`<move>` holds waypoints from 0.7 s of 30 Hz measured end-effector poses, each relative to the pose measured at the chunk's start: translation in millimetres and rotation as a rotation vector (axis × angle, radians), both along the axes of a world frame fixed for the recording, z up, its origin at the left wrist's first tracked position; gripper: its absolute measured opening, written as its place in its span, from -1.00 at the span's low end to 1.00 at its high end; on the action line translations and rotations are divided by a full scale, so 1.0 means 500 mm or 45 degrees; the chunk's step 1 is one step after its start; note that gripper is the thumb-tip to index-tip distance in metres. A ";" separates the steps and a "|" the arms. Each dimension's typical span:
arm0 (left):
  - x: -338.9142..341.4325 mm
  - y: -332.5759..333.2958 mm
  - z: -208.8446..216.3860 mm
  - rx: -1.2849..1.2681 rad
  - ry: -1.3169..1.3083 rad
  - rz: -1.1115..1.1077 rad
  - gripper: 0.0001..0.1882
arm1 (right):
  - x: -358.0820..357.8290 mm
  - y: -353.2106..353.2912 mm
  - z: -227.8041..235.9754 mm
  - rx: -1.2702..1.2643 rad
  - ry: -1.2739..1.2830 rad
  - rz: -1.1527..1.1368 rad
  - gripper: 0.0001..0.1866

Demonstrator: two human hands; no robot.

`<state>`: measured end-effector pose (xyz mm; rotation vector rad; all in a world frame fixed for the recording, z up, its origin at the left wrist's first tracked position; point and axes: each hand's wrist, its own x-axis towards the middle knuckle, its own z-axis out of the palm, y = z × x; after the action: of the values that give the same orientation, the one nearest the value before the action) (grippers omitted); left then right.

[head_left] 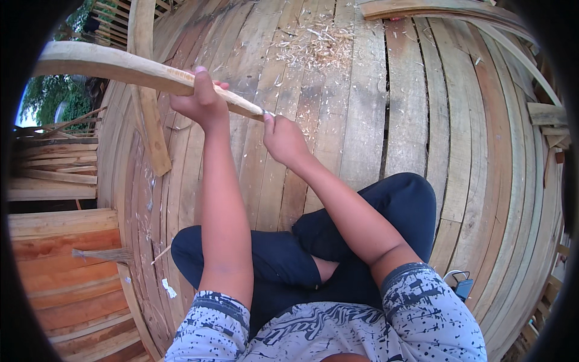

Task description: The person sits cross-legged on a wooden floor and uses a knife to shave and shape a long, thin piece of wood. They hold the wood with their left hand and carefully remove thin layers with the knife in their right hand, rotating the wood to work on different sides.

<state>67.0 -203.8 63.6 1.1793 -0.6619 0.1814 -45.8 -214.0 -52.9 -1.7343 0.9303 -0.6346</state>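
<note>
A long, pale, slightly curved piece of wood (114, 64) slants from the upper left toward the middle, held above the plank floor. My left hand (202, 102) is closed around it, thumb on top. Beyond that hand the wood narrows to a thin end (244, 106). My right hand (284, 140) is closed right at this end, its thumb against the tip. A small dark, shiny bit shows by the thumb; what the right fingers hold is mostly hidden.
Wood shavings (322, 48) lie heaped on the plank floor (362, 133) ahead. Another curved board (154, 130) rests at left, near a broom (102, 254). Long strips of wood (446, 11) lie far right. A phone-like dark device (463, 287) with a white cable sits by my right side.
</note>
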 end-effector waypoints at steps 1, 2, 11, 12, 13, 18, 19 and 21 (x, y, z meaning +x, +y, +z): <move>-0.010 -0.007 0.000 -0.002 0.002 0.026 -0.75 | -0.003 -0.006 -0.026 0.043 0.056 -0.014 -0.41; -0.019 -0.016 0.001 -0.004 0.004 0.052 -0.75 | -0.002 -0.016 -0.069 0.086 0.112 -0.028 -0.42; -0.048 -0.028 0.017 0.033 -0.031 0.269 -0.73 | -0.004 -0.015 -0.022 0.134 0.145 0.023 -0.42; -0.052 -0.025 0.014 0.055 -0.034 0.300 -0.73 | -0.016 -0.010 0.008 0.136 0.164 0.042 -0.41; -0.052 -0.028 0.014 0.047 -0.036 0.304 -0.73 | -0.012 -0.014 -0.010 0.207 0.158 0.035 -0.41; -0.049 -0.028 0.012 0.017 -0.032 0.331 -0.74 | -0.008 -0.016 -0.031 0.223 0.157 0.036 -0.41; -0.047 -0.030 0.013 0.014 -0.036 0.317 -0.73 | -0.004 -0.020 -0.037 0.216 0.130 0.031 -0.40; -0.045 -0.034 0.014 0.005 -0.040 0.291 -0.72 | 0.000 -0.029 -0.049 0.199 0.081 0.023 -0.39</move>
<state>44.6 -220.6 70.5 1.2570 -0.5542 0.3916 -45.9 -228.7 -77.2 -1.6291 0.9810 -0.4845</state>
